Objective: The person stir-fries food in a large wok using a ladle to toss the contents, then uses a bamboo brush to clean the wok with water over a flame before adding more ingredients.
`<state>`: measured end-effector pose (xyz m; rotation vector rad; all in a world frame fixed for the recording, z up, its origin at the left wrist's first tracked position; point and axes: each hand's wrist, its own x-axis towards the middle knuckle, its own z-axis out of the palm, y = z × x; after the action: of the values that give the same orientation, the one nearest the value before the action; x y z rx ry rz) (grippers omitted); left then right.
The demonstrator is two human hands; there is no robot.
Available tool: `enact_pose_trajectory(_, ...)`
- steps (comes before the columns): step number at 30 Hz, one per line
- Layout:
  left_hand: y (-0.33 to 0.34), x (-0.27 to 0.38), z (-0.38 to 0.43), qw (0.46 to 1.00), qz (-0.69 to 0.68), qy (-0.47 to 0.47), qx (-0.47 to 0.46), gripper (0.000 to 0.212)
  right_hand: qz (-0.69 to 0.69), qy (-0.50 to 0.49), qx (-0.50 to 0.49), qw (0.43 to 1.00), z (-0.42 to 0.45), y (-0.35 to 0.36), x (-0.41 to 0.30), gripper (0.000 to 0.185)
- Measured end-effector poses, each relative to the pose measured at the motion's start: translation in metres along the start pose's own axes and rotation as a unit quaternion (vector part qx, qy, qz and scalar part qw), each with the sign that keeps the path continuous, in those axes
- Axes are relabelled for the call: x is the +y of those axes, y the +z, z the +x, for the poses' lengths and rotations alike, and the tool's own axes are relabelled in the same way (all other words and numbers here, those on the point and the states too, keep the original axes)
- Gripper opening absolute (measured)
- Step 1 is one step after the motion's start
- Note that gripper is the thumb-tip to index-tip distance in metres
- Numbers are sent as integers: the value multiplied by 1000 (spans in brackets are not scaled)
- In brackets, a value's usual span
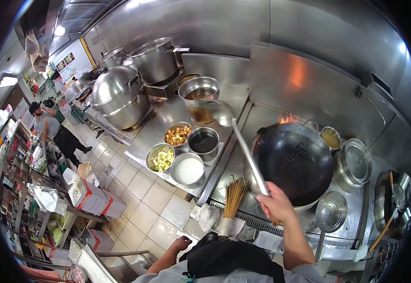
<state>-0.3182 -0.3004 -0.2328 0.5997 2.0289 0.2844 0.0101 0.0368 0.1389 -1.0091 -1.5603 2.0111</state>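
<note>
My right hand (278, 202) grips the metal handle of a large wok ladle (246, 152), whose wooden end shows below my fingers. The ladle's bowl overlaps the front of a steel pot (199, 88) of brown liquid; I cannot tell whether they touch. To the right of the handle, a large dark wok (295, 164) sits on the burner, with bits of residue inside and flames behind its far rim. My left hand (181, 244) hangs low beside my black apron (226, 261), its fingers curled, with nothing visible in it. A bamboo wok brush (234, 198) stands upright between my hands.
Steel bowls hold browned chunks (178, 136), pale green pieces (163, 159), dark liquid (203, 141) and white liquid (187, 170). A perforated strainer (331, 212) lies right of the wok. Large pots (120, 99) stand at left. Another person (55, 123) stands beside the shelves.
</note>
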Motion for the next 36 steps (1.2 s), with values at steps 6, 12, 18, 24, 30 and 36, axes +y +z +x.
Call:
enact_pose_trajectory(6, -42, -37, 8, 993, -112, 9, 24, 46, -67, -5, -66, 996, 132, 85, -13, 29)
enact_pose_trajectory(12, -87, -148, -10, 976, -184, -86, 77, 29, 63, 101, -95, 988, 194, 133, 2, 20)
enact_pose_trajectory(18, -111, -200, -50, 985, -73, -147, 56, 33, 252, 138, -109, 952, 200, 139, 4, 23)
enact_pose_trajectory(24, -125, -184, -28, 995, -74, -70, 9, 28, 356, 135, -147, 913, 196, 148, 8, 28)
enact_pose_trajectory(30, -122, -97, 16, 991, -126, -22, -23, 20, 507, 84, -175, 840, 117, 109, 22, 36)
enact_pose_trajectory(36, -99, -112, 83, 896, 87, 421, -112, 28, 439, 10, -40, 898, -16, 56, 24, 35)
